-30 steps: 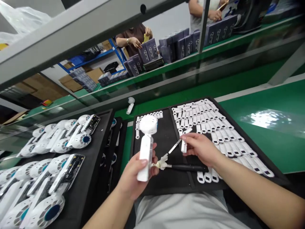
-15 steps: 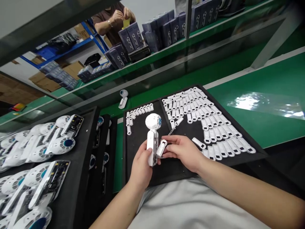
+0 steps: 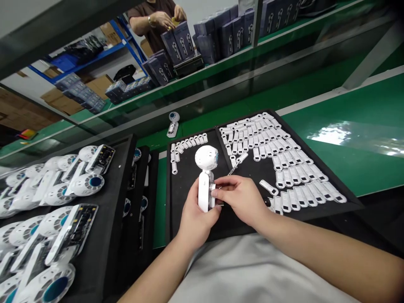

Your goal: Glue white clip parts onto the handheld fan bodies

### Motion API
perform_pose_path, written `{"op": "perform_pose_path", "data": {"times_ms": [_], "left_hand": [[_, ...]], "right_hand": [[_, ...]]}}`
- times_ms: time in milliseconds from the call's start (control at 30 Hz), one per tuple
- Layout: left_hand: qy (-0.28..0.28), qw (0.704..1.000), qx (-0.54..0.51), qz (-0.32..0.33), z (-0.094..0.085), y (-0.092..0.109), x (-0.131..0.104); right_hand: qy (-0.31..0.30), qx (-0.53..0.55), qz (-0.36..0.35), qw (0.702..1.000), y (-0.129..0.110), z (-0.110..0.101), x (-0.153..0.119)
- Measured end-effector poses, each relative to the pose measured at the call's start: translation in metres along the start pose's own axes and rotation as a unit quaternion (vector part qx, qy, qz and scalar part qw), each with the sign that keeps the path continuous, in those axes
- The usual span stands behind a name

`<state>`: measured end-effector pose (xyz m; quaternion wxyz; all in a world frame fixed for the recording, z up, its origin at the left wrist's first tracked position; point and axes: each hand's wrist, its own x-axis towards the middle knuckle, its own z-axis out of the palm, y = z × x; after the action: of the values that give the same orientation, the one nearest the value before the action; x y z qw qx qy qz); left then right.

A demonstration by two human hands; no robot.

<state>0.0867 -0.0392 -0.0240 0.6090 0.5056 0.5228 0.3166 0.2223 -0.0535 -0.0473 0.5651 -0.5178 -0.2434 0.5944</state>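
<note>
My left hand [image 3: 197, 219] is closed around the handle of a white handheld fan [image 3: 204, 189], which stands upright with its round head on top. My right hand [image 3: 241, 197] pinches a small white cover panel [image 3: 213, 187] against the side of the handle. Its fingers hide most of the panel, so how it sits there I cannot tell. Just beyond those fingers a thin perforated strip [image 3: 232, 169] shows beside a loose panel [image 3: 242, 158]. Another single panel [image 3: 268, 187] lies near my right wrist, by rows of similar panels [image 3: 293, 176].
A black foam tray [image 3: 186, 176] lies under my hands. On the left, a black tray [image 3: 109, 210] carries several fans with open handles [image 3: 74, 229]. One fan [image 3: 173, 124] lies behind on the green bench [image 3: 362, 139]. Across a rail, a co-worker's hands [image 3: 170, 19] are at printed boxes [image 3: 179, 42].
My right hand has brought the cover panel from beside the fan to its handle. The fan has turned slightly, and my left thumb has moved to its near side.
</note>
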Motion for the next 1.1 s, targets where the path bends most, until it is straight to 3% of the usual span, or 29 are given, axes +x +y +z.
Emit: {"op": "perform_pose_path", "data": {"times_ms": [200,300,333,367,433,467,500,567,633,767,833,900,1000,1100], "left_hand": [[0.000,0.999,-0.032,0.009,-0.010,-0.008,-0.003],[-0.016,0.990,-0.140,0.001,-0.021,-0.010,-0.004],[-0.015,0.983,-0.184,-0.006,-0.026,-0.009,-0.005],[-0.010,0.975,-0.223,-0.011,-0.031,-0.008,-0.005],[0.011,0.959,-0.283,-0.009,-0.042,-0.003,-0.006],[0.024,0.952,-0.305,0.001,-0.047,0.000,-0.006],[0.036,0.946,-0.321,0.013,-0.052,0.003,-0.007],[0.053,0.939,-0.337,0.037,-0.061,0.009,-0.009],[0.066,0.935,-0.343,0.061,-0.066,0.015,-0.011],[0.077,0.934,-0.340,0.084,-0.065,0.027,-0.017],[0.064,0.937,-0.331,0.088,-0.059,0.033,-0.020],[0.049,0.942,-0.317,0.092,-0.052,0.036,-0.021],[0.036,0.949,-0.301,0.087,-0.045,0.037,-0.020],[0.015,0.950,-0.303,0.074,-0.044,0.034,-0.019]], "right_hand": [[-0.032,-0.027,-0.031,0.999,0.009,0.011,0.002],[-0.074,-0.127,-0.134,0.980,0.014,0.002,-0.003],[-0.090,-0.221,-0.199,0.951,0.017,-0.004,-0.005],[-0.105,-0.342,-0.264,0.896,0.022,-0.011,-0.006],[-0.121,-0.571,-0.348,0.734,0.035,-0.025,-0.005],[-0.126,-0.637,-0.358,0.671,0.041,-0.031,-0.003],[-0.134,-0.677,-0.364,0.626,0.046,-0.037,0.000],[-0.148,-0.694,-0.382,0.593,0.048,-0.045,0.007],[-0.129,-0.669,-0.409,0.607,0.037,-0.050,0.009],[-0.012,-0.526,-0.445,0.725,-0.006,-0.048,-0.007],[-0.010,-0.458,-0.459,0.761,-0.017,-0.036,-0.018],[-0.046,-0.439,-0.468,0.766,-0.016,-0.019,-0.024],[-0.109,-0.479,-0.454,0.743,-0.006,0.002,-0.024],[-0.132,-0.484,-0.452,0.738,-0.005,0.001,-0.025]]}}
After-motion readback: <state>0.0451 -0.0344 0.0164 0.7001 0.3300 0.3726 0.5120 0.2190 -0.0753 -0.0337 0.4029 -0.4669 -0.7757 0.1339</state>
